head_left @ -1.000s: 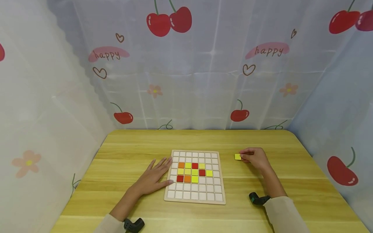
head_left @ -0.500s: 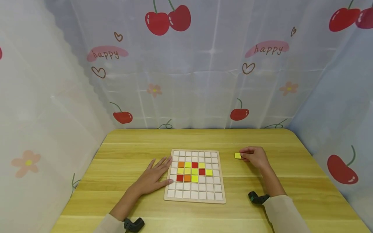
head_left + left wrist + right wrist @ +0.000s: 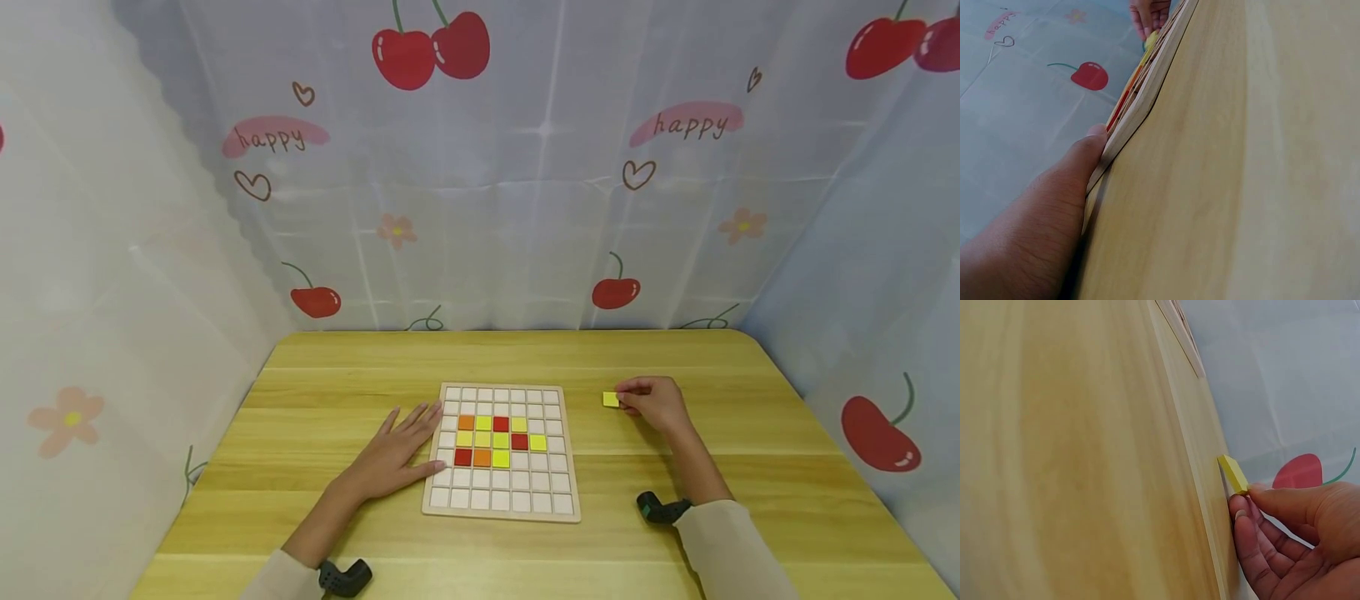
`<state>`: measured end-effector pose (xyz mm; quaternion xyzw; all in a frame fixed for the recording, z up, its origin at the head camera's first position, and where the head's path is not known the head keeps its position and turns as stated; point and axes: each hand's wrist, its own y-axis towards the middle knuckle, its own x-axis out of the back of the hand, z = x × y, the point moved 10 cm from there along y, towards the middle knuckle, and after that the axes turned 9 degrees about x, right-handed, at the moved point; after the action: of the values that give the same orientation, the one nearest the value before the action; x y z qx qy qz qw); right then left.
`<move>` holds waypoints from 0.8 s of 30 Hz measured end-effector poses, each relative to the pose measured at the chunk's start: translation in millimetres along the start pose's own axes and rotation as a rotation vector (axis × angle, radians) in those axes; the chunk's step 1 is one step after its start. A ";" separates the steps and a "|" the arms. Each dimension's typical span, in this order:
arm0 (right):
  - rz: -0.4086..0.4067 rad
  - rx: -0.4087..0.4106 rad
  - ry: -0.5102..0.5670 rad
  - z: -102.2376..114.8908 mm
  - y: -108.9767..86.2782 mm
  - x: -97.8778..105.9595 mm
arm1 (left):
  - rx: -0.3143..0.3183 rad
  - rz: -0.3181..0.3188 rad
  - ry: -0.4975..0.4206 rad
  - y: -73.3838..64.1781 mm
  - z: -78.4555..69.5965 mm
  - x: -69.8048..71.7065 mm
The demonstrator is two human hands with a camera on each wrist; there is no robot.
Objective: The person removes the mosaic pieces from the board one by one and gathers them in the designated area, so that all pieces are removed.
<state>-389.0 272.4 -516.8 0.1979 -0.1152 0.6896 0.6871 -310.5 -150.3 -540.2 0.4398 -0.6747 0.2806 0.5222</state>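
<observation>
A square wooden grid board lies on the table, with red, orange and yellow square tiles filling several of its middle cells. My left hand rests at the board's left edge, fingers spread and straight, thumb touching the rim; the left wrist view shows that thumb against the board's side. To the right of the board, my right hand pinches a yellow square tile between thumb and fingers. In the right wrist view the yellow tile is held by one end, close to the tabletop.
The wooden table has rounded far corners. A white curtain printed with cherries hangs behind it and along both sides. Black devices are strapped at both wrists.
Both hands stay nearly still, the yellow tile remaining pinched in the right one. The whole head view has shifted up very slightly.
</observation>
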 end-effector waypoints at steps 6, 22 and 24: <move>0.009 -0.002 0.012 1.3 -0.9 -1.4 | -0.007 -0.008 -0.001 -0.3 0.0 -0.1; 0.010 0.006 0.031 5.9 -0.5 -1.0 | -0.002 0.001 -0.004 -0.1 1.1 -0.1; 0.005 0.008 0.039 8.0 -0.5 -0.5 | -0.003 0.001 -0.004 0.0 1.0 0.1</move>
<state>-387.6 268.5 -509.9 0.1867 -0.0996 0.6956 0.6866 -310.9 -151.2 -540.4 0.4393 -0.6764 0.2791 0.5212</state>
